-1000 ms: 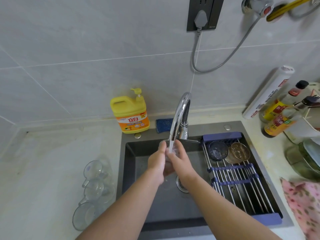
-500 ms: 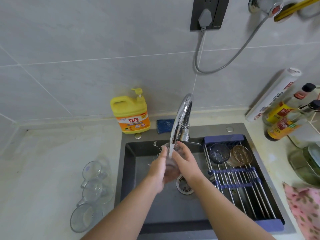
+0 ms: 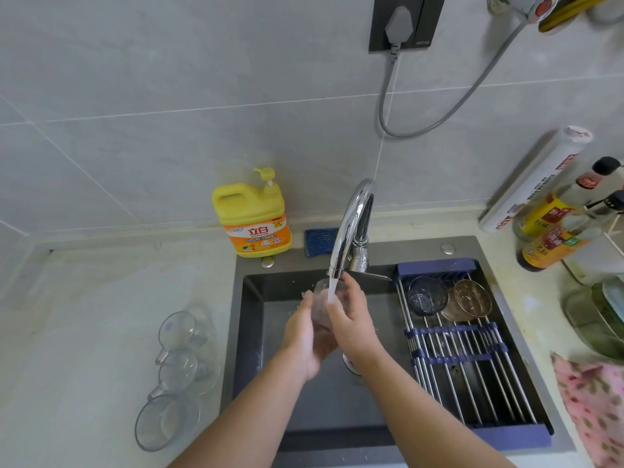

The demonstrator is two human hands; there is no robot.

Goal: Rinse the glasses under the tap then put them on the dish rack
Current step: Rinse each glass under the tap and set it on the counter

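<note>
1. Over the sink [image 3: 250, 332], under the running water, is where I have the glass I am rinsing. The basin takes up the left part and the rack covers the right.
2. The rack [image 3: 472, 383] lies to the right of my grip, its bars running toward and away from me. Two glasses [image 3: 423, 295] sit at its far end, touching or nearly so, and the bars closer to me are bare.
3. The tap [image 3: 351, 224] arches toward me and its stream lands at the glass's upper end.
4. My left hand [image 3: 305, 336] cups the glass from the left and below, fingers curled round it.
5. My right hand [image 3: 351, 319] wraps the other side, fingers curled over the wall near the mouth. It is the hand nearer the rack, so I judge it suits the carry across.
6. The glass [image 3: 320, 305] is clamped between both hands, its long axis seemingly tilted up and away from me, mouth toward the spout.
7. Three more glasses [image 3: 175, 369] lie on the counter to the left, well apart from my hands, so I judge much of the task remains.
</note>
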